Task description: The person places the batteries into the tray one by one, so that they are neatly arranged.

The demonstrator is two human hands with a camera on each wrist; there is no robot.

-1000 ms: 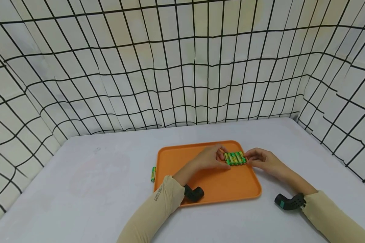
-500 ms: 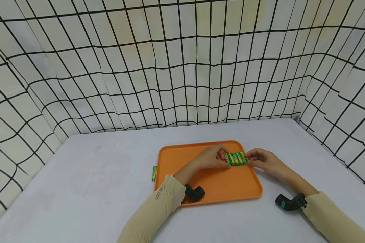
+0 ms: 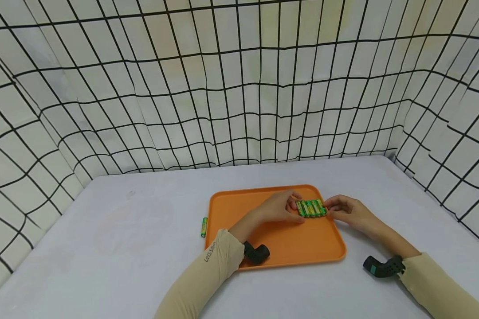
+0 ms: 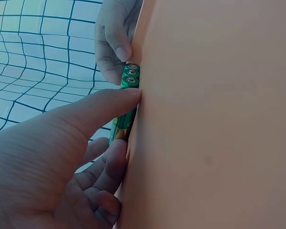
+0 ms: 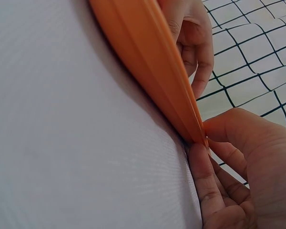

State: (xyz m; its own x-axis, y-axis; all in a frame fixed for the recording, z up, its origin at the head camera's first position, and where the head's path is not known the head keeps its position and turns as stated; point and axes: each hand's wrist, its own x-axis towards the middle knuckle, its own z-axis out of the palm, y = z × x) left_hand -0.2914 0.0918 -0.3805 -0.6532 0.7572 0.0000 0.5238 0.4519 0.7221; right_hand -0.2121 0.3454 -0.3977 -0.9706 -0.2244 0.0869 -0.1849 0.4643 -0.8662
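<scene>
Several green and yellow batteries (image 3: pixel 310 208) lie side by side in a row toward the far right corner of an orange tray (image 3: pixel 291 243). My left hand (image 3: pixel 277 207) takes the row's left end between thumb and fingers. In the left wrist view, its thumb presses across the near ends of the batteries (image 4: pixel 131 76), with fingers curled at the side. At the row's right end, over the tray's right rim, my right hand (image 3: pixel 349 210) pinches the outermost battery with bent fingers. In the right wrist view the rim (image 5: pixel 174 81) hides the batteries from sight.
One loose battery (image 3: pixel 204 227) lies on the white table (image 3: pixel 115 248) just outside the tray's left edge. Behind and beside the table rises a white wall (image 3: pixel 239 104) with black grid lines. Beige sleeves and black wrist devices (image 3: pixel 383 266) sit on both arms.
</scene>
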